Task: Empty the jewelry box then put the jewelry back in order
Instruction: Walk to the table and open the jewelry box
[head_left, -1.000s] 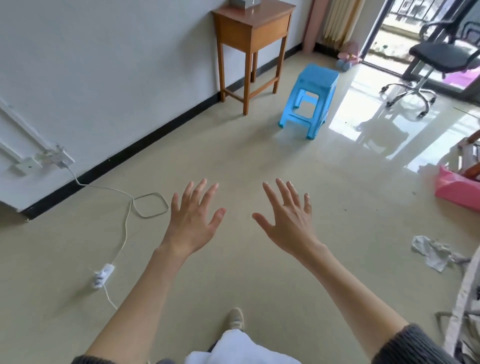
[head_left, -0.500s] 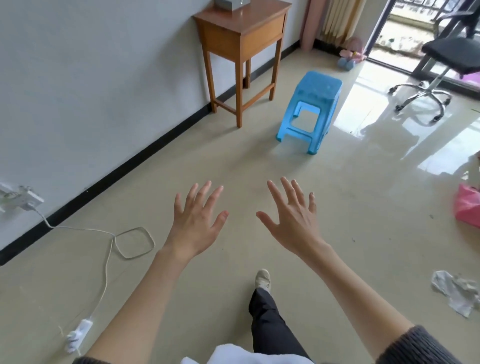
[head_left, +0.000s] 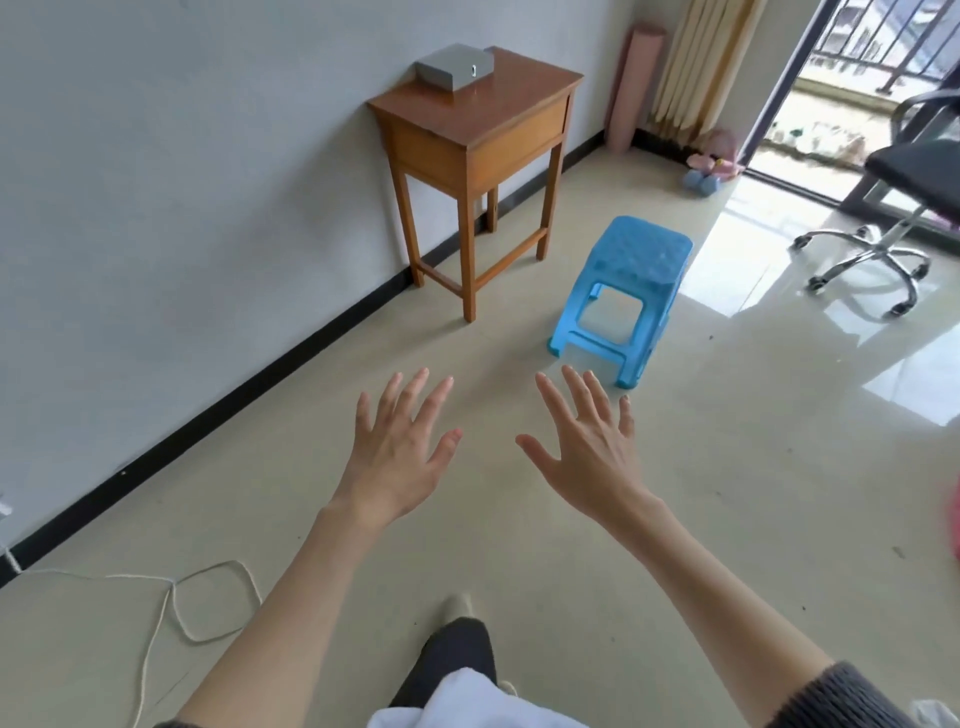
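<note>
Approach step, judged: left hand (head_left: 400, 447) and right hand (head_left: 587, 447) both spread and empty, grey jewelry box (head_left: 454, 66) well ahead on wooden side table (head_left: 475, 124); next, reach it and lift the lid.

Home living room, wooden side table (head_left: 475, 130), blue plastic stool (head_left: 631, 275), balcony door curtains (head_left: 696, 62)

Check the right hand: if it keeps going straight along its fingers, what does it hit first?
Probably the light blue plastic stool: the right hand points its open fingers toward its near leg. Depth is unclear; nothing else shows in between.
</note>
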